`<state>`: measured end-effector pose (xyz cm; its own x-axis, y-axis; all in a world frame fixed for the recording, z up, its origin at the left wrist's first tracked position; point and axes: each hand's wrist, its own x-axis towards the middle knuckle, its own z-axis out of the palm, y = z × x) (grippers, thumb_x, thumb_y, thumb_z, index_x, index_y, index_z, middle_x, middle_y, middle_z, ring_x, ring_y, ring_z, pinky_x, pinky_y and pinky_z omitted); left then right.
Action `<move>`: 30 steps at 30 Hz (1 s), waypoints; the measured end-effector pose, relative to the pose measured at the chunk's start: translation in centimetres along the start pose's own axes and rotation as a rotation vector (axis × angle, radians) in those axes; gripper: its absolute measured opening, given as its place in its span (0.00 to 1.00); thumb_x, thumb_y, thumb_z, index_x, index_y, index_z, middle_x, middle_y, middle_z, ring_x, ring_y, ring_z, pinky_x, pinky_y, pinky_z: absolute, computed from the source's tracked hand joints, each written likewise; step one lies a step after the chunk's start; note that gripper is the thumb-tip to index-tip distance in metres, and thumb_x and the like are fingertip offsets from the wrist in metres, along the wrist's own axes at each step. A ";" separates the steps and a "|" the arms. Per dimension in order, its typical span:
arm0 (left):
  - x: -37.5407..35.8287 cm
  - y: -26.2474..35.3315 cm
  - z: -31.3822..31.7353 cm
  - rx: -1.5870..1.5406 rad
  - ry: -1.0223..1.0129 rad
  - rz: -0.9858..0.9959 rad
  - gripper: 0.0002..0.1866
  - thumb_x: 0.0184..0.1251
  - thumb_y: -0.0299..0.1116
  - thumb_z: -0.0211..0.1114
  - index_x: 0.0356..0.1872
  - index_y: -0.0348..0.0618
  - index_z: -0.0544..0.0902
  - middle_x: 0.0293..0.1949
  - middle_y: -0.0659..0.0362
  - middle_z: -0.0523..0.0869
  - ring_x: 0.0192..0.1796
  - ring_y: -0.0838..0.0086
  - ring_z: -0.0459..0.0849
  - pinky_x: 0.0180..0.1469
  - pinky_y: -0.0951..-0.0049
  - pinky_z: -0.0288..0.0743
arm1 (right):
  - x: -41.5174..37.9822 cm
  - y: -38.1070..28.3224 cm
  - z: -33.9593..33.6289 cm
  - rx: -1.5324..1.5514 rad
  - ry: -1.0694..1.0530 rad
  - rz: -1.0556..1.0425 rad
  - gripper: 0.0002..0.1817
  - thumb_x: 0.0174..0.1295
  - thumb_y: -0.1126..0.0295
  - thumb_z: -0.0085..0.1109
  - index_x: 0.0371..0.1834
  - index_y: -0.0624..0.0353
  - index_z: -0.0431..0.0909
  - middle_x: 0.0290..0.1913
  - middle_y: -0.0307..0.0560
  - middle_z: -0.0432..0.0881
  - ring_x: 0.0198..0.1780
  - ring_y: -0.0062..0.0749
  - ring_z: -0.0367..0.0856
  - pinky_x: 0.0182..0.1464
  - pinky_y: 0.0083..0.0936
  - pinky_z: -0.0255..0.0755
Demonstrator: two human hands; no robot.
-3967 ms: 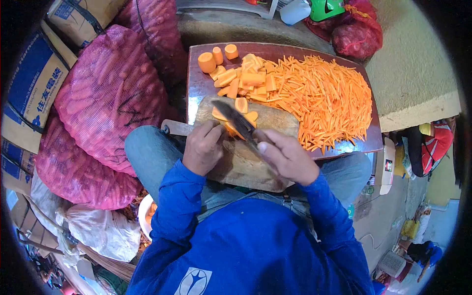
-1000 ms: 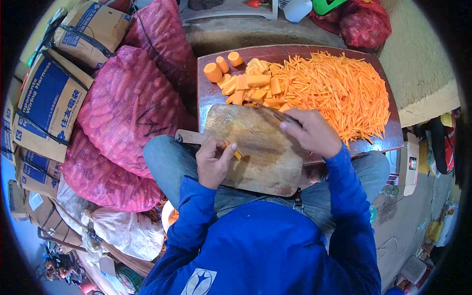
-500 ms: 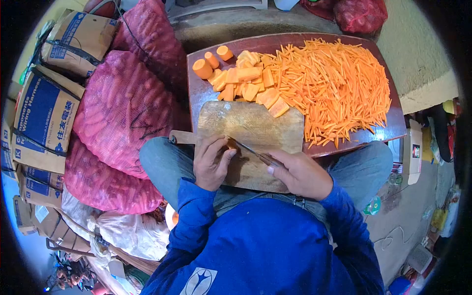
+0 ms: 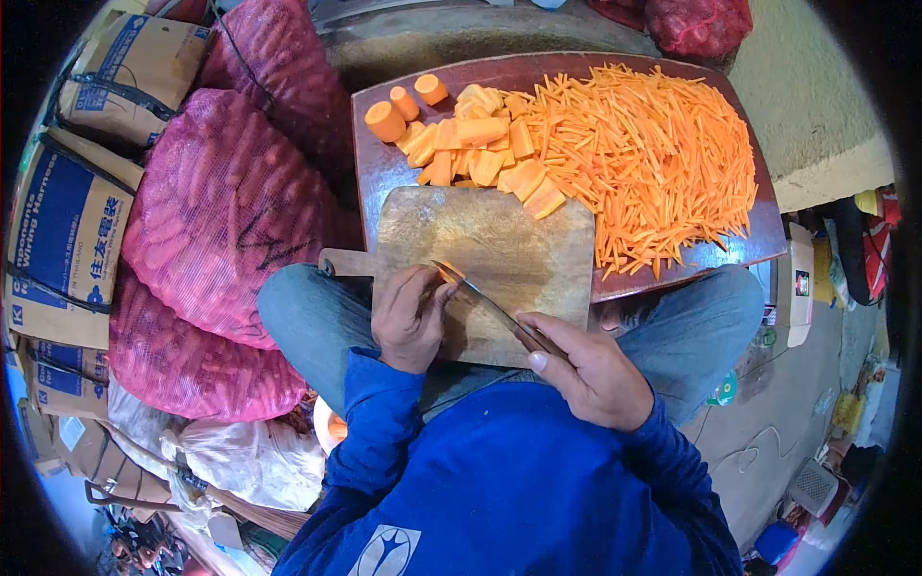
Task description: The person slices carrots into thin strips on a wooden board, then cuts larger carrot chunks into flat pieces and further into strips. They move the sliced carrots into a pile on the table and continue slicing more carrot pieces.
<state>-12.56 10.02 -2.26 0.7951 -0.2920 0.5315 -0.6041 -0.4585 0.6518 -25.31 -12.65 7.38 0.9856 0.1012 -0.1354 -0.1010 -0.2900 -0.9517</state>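
Note:
Over the left part of a wooden cutting board (image 4: 519, 230), my left hand (image 4: 411, 317) pinches a small orange carrot piece (image 4: 449, 274), mostly hidden by the fingers. My right hand (image 4: 591, 370) is closed round the handle of a knife (image 4: 490, 305), whose blade reaches up and left to the carrot piece. Beyond the board lie flat carrot slices (image 4: 480, 132) and a few thick carrot chunks (image 4: 385, 121). A large heap of thin carrot sticks (image 4: 653, 173) covers the right of the dark red table (image 4: 370, 192).
Pink mesh sacks (image 4: 226, 221) full of produce are stacked at the left, beside strapped cardboard boxes (image 4: 72, 230). White plastic bags (image 4: 254, 461) lie below them. Another red mesh bag (image 4: 699, 27) is at the top right. The board rests near my crossed legs (image 4: 706, 326).
The knife blade has risen from the board and tilted more steeply, with its tip beside the fingers of my left hand. My right hand has moved slightly down. The whole view has shifted a little.

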 end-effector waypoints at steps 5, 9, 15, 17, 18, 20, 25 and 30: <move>0.1 -0.3 0.4 0.011 0.036 0.038 0.17 0.56 0.22 0.86 0.47 0.35 0.90 0.45 0.50 0.92 0.44 0.59 0.93 0.47 0.66 0.87 | -0.5 0.1 -0.1 -0.103 0.004 -0.020 0.24 0.80 0.65 0.61 0.73 0.65 0.74 0.48 0.68 0.89 0.50 0.68 0.89 0.49 0.49 0.82; -0.3 -0.7 0.4 -0.028 0.016 0.018 0.16 0.58 0.22 0.84 0.47 0.35 0.91 0.46 0.49 0.92 0.46 0.59 0.93 0.49 0.67 0.87 | -0.1 -0.7 -0.5 -0.134 -0.072 0.087 0.23 0.79 0.66 0.61 0.72 0.65 0.74 0.47 0.69 0.89 0.49 0.69 0.89 0.48 0.49 0.82; -0.2 -0.9 0.4 0.004 0.019 0.067 0.16 0.57 0.23 0.85 0.47 0.36 0.92 0.46 0.50 0.92 0.45 0.61 0.94 0.47 0.67 0.89 | 1.3 -0.3 0.8 -0.211 -0.046 0.019 0.22 0.79 0.66 0.60 0.70 0.64 0.73 0.42 0.70 0.88 0.44 0.71 0.88 0.44 0.54 0.80; -0.3 -1.0 0.5 -0.005 0.021 0.065 0.16 0.57 0.22 0.85 0.46 0.36 0.92 0.46 0.50 0.92 0.45 0.60 0.94 0.47 0.67 0.89 | 2.0 -0.3 0.8 -0.172 -0.059 0.026 0.21 0.79 0.67 0.60 0.69 0.64 0.73 0.41 0.70 0.87 0.43 0.71 0.88 0.43 0.55 0.80; -0.4 -1.0 0.5 -0.008 0.024 0.057 0.16 0.57 0.22 0.85 0.46 0.36 0.92 0.46 0.50 0.92 0.45 0.60 0.94 0.47 0.66 0.89 | 2.3 -0.2 0.7 -0.132 -0.068 0.027 0.20 0.79 0.67 0.60 0.68 0.64 0.73 0.39 0.69 0.87 0.42 0.72 0.87 0.43 0.56 0.79; -0.4 -0.9 0.4 -0.015 0.030 0.047 0.16 0.57 0.22 0.85 0.46 0.36 0.92 0.46 0.50 0.92 0.45 0.59 0.94 0.47 0.66 0.89 | 2.9 0.1 0.9 -0.157 -0.063 0.020 0.20 0.79 0.67 0.59 0.68 0.63 0.73 0.39 0.69 0.87 0.42 0.72 0.87 0.43 0.57 0.79; -0.4 -0.6 0.3 0.002 -0.004 0.065 0.15 0.58 0.18 0.81 0.47 0.35 0.92 0.46 0.49 0.92 0.46 0.58 0.93 0.47 0.64 0.88 | 6.0 1.8 1.8 -0.285 -0.136 0.090 0.20 0.79 0.64 0.57 0.69 0.62 0.73 0.39 0.69 0.87 0.42 0.73 0.86 0.44 0.61 0.77; 0.3 0.0 -0.3 -0.025 -0.012 -0.056 0.12 0.63 0.19 0.79 0.48 0.33 0.91 0.46 0.46 0.92 0.46 0.57 0.92 0.51 0.67 0.85 | 6.8 0.5 1.0 -0.175 -0.050 0.009 0.20 0.80 0.62 0.58 0.67 0.63 0.78 0.42 0.69 0.87 0.45 0.65 0.89 0.49 0.51 0.81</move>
<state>-12.36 10.15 -1.97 0.8280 -0.2771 0.4875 -0.5600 -0.4530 0.6936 -18.77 -11.19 5.71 0.9764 0.1434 -0.1616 -0.0806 -0.4520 -0.8883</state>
